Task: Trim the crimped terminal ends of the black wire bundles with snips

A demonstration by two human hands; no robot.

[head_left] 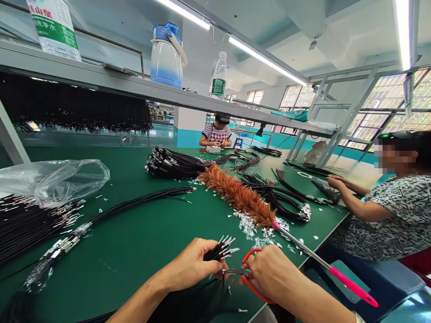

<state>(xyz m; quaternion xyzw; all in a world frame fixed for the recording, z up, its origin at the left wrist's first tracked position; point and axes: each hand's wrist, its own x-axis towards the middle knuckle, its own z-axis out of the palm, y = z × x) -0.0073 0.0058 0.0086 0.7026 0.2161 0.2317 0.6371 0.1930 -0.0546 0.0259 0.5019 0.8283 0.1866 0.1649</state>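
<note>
My left hand is wrapped round a bundle of black cables, whose stripped, pale ends stick out past the thumb. In my right hand are red-handled scissors, closed round the handles. The blades point left and meet a cable end just below my left thumb. White cut scraps lie on the green table beyond my hands. A feather duster with brown feathers and a pink handle lies diagonally behind them, its handle reaching past the table edge on the right.
Black cable bundles lie across the far table, with more cables and a plastic bag at left. Overhead, a shelf holds a blue-white jug and bottles. A co-worker handles cables at right; another person sits opposite.
</note>
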